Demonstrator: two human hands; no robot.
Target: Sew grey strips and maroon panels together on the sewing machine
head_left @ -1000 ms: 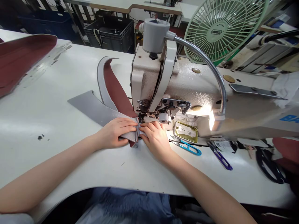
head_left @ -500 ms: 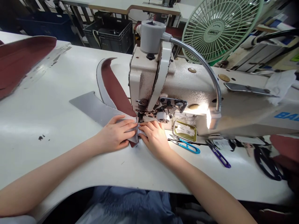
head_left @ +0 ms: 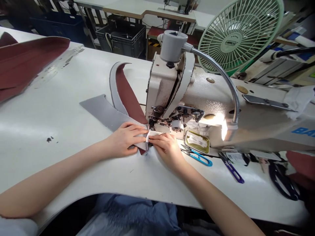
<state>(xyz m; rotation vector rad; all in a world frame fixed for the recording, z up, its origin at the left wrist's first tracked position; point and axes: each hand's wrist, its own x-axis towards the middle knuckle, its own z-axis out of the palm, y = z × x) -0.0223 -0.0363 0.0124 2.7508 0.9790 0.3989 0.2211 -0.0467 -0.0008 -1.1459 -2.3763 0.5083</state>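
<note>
My left hand (head_left: 124, 141) lies flat on a grey fabric piece with a maroon side (head_left: 110, 118), fingers stretched toward the presser foot (head_left: 152, 124) of a sewing machine (head_left: 162, 85). Just right of the foot's line, my right hand (head_left: 167, 146) has its fingers pressed together at the piece's whitish edge. Its thumb is tucked low, and its fingertips partly hide what they pinch. The piece's far end curls up to the left of the machine head, maroon side showing.
Beside my right hand lie blue thread snips (head_left: 200, 158), a small tin (head_left: 197, 141) and purple snips (head_left: 233, 170). Black-handled scissors (head_left: 283, 183) are at far right. A larger maroon piece (head_left: 31, 62) rests at left. A green fan (head_left: 231, 41) stands behind the machine.
The view has shifted, so the scene sits a little further right. My right hand's fingers have drawn closer together at the fabric edge, where more white shows. My left hand stays flat on the piece.
</note>
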